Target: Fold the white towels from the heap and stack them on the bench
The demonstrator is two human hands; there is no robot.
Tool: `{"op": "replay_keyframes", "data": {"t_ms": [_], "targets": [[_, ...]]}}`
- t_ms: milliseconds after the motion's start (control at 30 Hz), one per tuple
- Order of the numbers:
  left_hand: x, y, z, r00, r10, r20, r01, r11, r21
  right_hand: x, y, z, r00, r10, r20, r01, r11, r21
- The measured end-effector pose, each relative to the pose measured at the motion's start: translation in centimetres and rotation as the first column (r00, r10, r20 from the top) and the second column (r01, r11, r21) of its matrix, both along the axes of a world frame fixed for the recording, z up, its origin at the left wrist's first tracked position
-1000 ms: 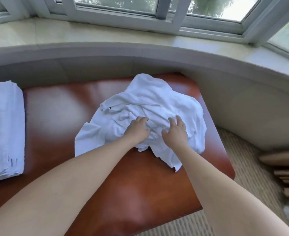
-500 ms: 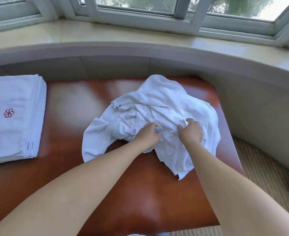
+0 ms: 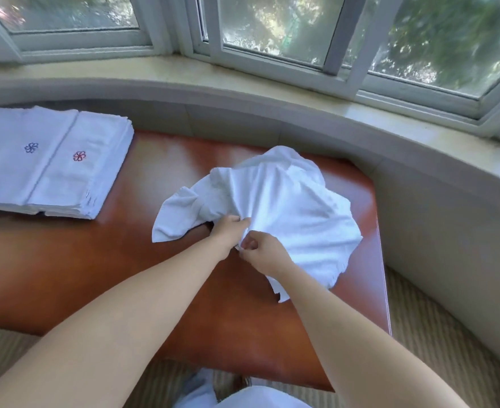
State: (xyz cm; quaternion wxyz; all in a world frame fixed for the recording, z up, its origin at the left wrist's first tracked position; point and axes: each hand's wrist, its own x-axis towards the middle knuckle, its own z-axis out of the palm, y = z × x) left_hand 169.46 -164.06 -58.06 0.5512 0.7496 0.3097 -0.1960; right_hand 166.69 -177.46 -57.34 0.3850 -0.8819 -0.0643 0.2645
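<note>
Towels: crumpled heap of white towels (image 3: 275, 207) on the right part of the glossy reddish-brown table (image 3: 95, 260).
Left hand (image 3: 228, 229): fingers curled, gripping the heap's near edge.
Right hand (image 3: 262, 250): fingers curled, pinching a towel edge beside the left hand.
Stack: folded white towels with embroidered flowers (image 3: 51, 160), far left.

Crumpled heap of white towels (image 3: 275, 198): soft matt cloth, loosely creased. Folded white towel stacks (image 3: 51, 163): same matt cloth, smooth on top, with small embroidered flower marks. Reddish-brown worktop (image 3: 130, 260): smooth, glossy, leather-like finish reflecting window light. Pale stone window sill (image 3: 242, 81): smooth, low sheen. Beige floor covering (image 3: 437, 334): ribbed, woven, matt.
</note>
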Motion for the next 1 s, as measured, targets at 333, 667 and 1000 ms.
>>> {"op": "replay_keyframes", "data": {"t_ms": [333, 667, 1000], "targets": [[-9.9, 7.1, 2.5, 0.942, 0.332, -0.049, -0.335, 0.939, -0.075, -4.3, 1.6, 1.7, 0.918, 0.328, -0.224, -0.34, 0.94, -0.019], [-20.3, 16.2, -2.4, 0.936, 0.227, -0.27, -0.127, 0.93, 0.344, -3.7, 2.1, -3.3, 0.946, 0.265, -0.188, -0.316, 0.884, -0.345], [-23.8, 21.9, -6.5, 0.882, 0.32, -0.346, -0.164, 0.896, 0.412, -3.8, 8.0, -7.4, 0.931, 0.298, -0.209, -0.343, 0.909, -0.235]]}}
